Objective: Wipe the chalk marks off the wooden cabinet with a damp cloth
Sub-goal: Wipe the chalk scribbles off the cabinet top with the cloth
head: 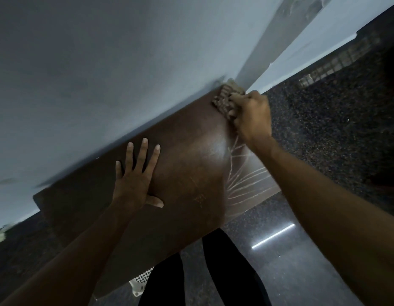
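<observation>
A dark brown wooden cabinet top [187,155] runs along a pale blue wall. White chalk marks [244,173] cross its right part, below my right wrist. My right hand [251,115] is shut on a brownish checked cloth [224,100] and presses it onto the cabinet's far right corner by the wall. My left hand [136,180] lies flat on the wood near the middle, fingers spread, holding nothing. The wood left of the chalk lines shows only faint smudges.
The pale blue wall [103,74] rises right behind the cabinet. Dark speckled granite [324,129] lies to the right, polished dark floor [291,250] below. A white perforated basket [140,281] sits under the cabinet's near edge, beside my dark trouser legs [202,272].
</observation>
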The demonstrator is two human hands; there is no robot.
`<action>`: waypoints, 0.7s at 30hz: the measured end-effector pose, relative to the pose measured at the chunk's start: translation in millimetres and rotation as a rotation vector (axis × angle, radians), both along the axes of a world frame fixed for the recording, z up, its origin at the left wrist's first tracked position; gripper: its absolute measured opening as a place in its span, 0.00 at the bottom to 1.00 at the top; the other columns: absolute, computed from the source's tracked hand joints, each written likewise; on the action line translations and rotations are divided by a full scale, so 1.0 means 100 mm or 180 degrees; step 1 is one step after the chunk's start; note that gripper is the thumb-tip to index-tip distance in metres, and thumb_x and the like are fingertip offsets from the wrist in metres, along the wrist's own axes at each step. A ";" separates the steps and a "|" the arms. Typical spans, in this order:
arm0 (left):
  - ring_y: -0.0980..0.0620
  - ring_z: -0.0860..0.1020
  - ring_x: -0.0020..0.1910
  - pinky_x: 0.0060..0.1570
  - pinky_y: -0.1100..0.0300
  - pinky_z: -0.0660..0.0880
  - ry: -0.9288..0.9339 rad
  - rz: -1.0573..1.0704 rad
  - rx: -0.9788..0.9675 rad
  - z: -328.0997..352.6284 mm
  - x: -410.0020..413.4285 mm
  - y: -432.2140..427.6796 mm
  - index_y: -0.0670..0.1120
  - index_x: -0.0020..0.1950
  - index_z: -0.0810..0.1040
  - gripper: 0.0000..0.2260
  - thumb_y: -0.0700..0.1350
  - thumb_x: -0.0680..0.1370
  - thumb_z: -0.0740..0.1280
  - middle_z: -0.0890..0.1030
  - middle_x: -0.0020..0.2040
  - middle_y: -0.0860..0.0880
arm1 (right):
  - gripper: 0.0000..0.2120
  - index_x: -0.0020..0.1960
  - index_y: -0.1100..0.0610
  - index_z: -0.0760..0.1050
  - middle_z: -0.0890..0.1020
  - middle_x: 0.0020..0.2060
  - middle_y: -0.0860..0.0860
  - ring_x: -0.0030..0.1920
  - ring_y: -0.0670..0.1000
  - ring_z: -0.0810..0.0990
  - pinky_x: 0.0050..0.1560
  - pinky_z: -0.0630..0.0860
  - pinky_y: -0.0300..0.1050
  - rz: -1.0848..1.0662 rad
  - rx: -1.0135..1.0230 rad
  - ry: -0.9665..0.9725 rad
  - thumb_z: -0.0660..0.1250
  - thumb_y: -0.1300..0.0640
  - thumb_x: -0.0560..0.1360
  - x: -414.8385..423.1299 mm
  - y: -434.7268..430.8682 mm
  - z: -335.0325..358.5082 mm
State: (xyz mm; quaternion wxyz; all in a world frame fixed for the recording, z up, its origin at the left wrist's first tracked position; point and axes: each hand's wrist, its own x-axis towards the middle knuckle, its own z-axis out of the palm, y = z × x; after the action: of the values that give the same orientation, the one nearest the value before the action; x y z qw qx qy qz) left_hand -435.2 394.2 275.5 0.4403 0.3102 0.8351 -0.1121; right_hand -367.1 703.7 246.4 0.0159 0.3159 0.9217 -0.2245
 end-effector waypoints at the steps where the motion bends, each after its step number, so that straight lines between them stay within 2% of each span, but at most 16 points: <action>1: 0.38 0.23 0.75 0.74 0.29 0.45 0.0011 -0.0011 0.0011 0.00 0.00 0.00 0.57 0.74 0.21 0.73 0.68 0.57 0.79 0.17 0.73 0.51 | 0.17 0.61 0.53 0.80 0.77 0.54 0.62 0.54 0.63 0.75 0.54 0.74 0.55 -0.0106 0.0058 0.0005 0.65 0.64 0.74 0.02 0.10 0.00; 5: 0.38 0.23 0.75 0.74 0.30 0.45 0.0053 -0.0028 -0.0009 0.00 0.01 0.00 0.57 0.72 0.18 0.73 0.67 0.58 0.80 0.16 0.72 0.50 | 0.16 0.59 0.53 0.81 0.77 0.54 0.62 0.56 0.63 0.74 0.55 0.73 0.53 -0.0241 0.0135 -0.0075 0.67 0.63 0.73 0.06 0.11 -0.03; 9: 0.38 0.23 0.75 0.74 0.31 0.45 0.0043 -0.0007 -0.0034 0.00 0.00 0.01 0.57 0.72 0.18 0.73 0.67 0.58 0.80 0.16 0.72 0.50 | 0.17 0.57 0.52 0.81 0.78 0.55 0.62 0.56 0.64 0.75 0.56 0.75 0.55 -0.0015 -0.0172 -0.0005 0.65 0.64 0.72 0.23 -0.44 -0.01; 12: 0.38 0.23 0.75 0.74 0.31 0.44 0.0021 -0.0009 -0.0046 0.01 0.00 0.02 0.57 0.72 0.18 0.73 0.67 0.58 0.80 0.16 0.72 0.50 | 0.18 0.59 0.57 0.81 0.77 0.53 0.61 0.53 0.62 0.74 0.52 0.76 0.54 0.0312 -0.0360 -0.0070 0.68 0.67 0.70 0.46 -1.06 0.05; 14: 0.38 0.23 0.75 0.74 0.30 0.45 0.0022 0.0006 -0.0041 0.01 0.00 0.02 0.58 0.72 0.18 0.73 0.67 0.58 0.80 0.16 0.72 0.50 | 0.18 0.56 0.56 0.81 0.77 0.50 0.59 0.50 0.61 0.75 0.47 0.78 0.54 0.0467 -0.0545 -0.0065 0.72 0.67 0.67 0.60 -1.46 0.10; 16: 0.37 0.24 0.76 0.74 0.30 0.47 0.0063 -0.0008 -0.0028 0.01 0.01 0.03 0.57 0.73 0.19 0.73 0.67 0.57 0.80 0.17 0.73 0.50 | 0.19 0.54 0.55 0.80 0.77 0.49 0.58 0.48 0.61 0.75 0.41 0.79 0.52 0.0634 -0.0467 -0.0035 0.74 0.65 0.64 0.70 -1.72 0.12; 19: 0.37 0.25 0.76 0.74 0.29 0.48 0.0130 -0.0043 -0.0001 0.01 0.03 0.02 0.57 0.75 0.21 0.73 0.68 0.56 0.80 0.18 0.74 0.50 | 0.20 0.55 0.55 0.80 0.77 0.50 0.57 0.50 0.61 0.75 0.39 0.79 0.53 0.0925 -0.0457 0.0093 0.73 0.65 0.64 0.72 -1.67 0.04; 21: 0.37 0.26 0.76 0.74 0.29 0.49 0.0139 -0.0076 0.0002 0.02 0.03 0.02 0.56 0.75 0.22 0.73 0.69 0.56 0.79 0.18 0.74 0.50 | 0.16 0.55 0.56 0.80 0.77 0.50 0.57 0.50 0.61 0.74 0.42 0.79 0.53 0.1192 -0.0392 0.0067 0.71 0.63 0.68 0.69 -1.50 0.03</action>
State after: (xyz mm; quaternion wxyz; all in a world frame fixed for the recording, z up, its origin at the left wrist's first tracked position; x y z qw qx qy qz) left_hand -432.3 396.2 277.2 0.4205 0.3177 0.8408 -0.1239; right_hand -297.6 553.8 249.8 0.0671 0.1350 0.9490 -0.2769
